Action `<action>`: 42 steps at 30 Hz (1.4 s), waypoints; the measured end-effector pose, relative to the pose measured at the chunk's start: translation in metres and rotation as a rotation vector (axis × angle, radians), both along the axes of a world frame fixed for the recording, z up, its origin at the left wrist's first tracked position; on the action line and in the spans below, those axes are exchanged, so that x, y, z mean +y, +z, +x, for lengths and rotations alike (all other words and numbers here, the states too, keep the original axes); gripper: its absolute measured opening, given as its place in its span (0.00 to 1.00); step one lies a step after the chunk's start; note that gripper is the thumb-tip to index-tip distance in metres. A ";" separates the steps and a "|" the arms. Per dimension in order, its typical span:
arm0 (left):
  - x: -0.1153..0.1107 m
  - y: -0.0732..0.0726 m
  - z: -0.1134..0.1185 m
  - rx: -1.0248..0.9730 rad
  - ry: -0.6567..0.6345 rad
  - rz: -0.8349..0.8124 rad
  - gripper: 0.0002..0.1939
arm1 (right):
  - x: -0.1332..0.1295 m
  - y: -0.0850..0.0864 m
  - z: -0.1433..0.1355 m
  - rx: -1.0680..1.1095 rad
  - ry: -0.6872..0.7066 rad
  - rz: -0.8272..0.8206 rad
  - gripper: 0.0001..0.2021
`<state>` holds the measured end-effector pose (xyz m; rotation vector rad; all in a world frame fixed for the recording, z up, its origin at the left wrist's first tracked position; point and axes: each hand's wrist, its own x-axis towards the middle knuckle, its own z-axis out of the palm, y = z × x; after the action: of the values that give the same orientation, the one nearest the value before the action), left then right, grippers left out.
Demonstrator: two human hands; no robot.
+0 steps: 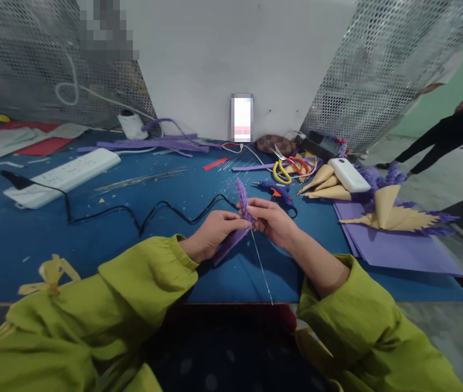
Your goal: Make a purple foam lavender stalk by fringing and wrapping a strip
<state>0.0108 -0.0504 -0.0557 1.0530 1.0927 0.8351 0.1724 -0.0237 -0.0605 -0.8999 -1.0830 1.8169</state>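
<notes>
Between my hands stands a purple paper flower spike (241,190), its fringed tip pointing up and away from me. A thin wire stem (261,262) runs down from it toward the table's front edge. My left hand (211,233) is closed, thumb and fingers pinching the base of the spike. From under that hand a flat purple paper strip (231,247) trails down to the left. My right hand (274,220) grips the spike from the right, its fingertips pressed to the purple paper. Just behind the right hand lies a blue glue gun (277,190).
On the blue table (166,201) lie a white power strip (66,177), a black cord (166,204), loose wires (141,178) and scissors (282,163). Purple sheets (411,250) and a wrapped purple bouquet (386,212) are at right. A phone (242,118) leans behind; a person (455,125) stands beyond.
</notes>
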 end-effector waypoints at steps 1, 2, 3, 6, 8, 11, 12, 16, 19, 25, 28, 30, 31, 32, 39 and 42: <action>0.000 0.000 0.000 -0.021 -0.006 -0.001 0.10 | 0.000 0.000 0.000 0.012 0.001 -0.014 0.16; 0.000 0.000 0.000 -0.036 -0.013 -0.007 0.10 | 0.000 0.000 0.000 0.016 -0.003 -0.022 0.15; 0.000 0.000 0.000 -0.048 -0.019 -0.016 0.11 | 0.001 0.000 0.000 0.015 -0.008 -0.027 0.15; -0.001 0.000 -0.001 -0.062 -0.038 -0.041 0.12 | 0.001 -0.001 0.000 0.012 -0.008 -0.028 0.14; -0.001 0.000 -0.001 -0.055 -0.052 -0.037 0.13 | 0.000 -0.002 0.000 0.011 -0.008 -0.027 0.14; -0.001 0.001 -0.001 -0.034 -0.050 -0.007 0.12 | 0.000 -0.002 -0.001 0.007 -0.008 -0.029 0.14; -0.002 0.002 -0.001 -0.035 -0.049 0.003 0.12 | 0.000 -0.001 -0.001 0.005 -0.004 -0.026 0.15; -0.001 0.002 -0.001 -0.023 -0.055 -0.003 0.12 | 0.000 0.000 -0.001 -0.002 0.006 -0.019 0.15; 0.000 0.001 -0.003 -0.015 -0.075 -0.036 0.13 | 0.001 -0.001 0.000 0.011 -0.001 -0.008 0.15; 0.002 -0.002 -0.002 -0.028 -0.064 0.023 0.11 | 0.001 -0.001 0.000 0.012 0.004 0.008 0.14; 0.002 -0.001 -0.001 -0.079 -0.028 -0.021 0.12 | 0.002 0.001 0.001 0.035 0.014 -0.003 0.15; 0.003 0.000 -0.002 -0.138 -0.009 -0.040 0.12 | 0.002 0.002 0.004 0.057 0.044 0.002 0.15; 0.003 0.000 -0.002 -0.172 -0.007 -0.046 0.12 | 0.002 0.003 0.005 0.065 0.062 0.014 0.16; 0.003 0.001 -0.002 -0.203 -0.007 -0.053 0.12 | 0.002 0.003 0.006 0.068 0.080 0.032 0.16; 0.000 0.000 -0.002 -0.270 -0.055 -0.102 0.13 | 0.004 0.000 0.010 0.028 0.105 0.088 0.15; -0.001 0.001 -0.002 -0.263 -0.080 -0.105 0.12 | 0.003 0.000 0.010 0.027 0.100 0.086 0.15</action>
<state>0.0090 -0.0510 -0.0544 0.8661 0.8577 0.8169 0.1824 -0.0206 -0.0605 -0.7806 -1.1990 1.8432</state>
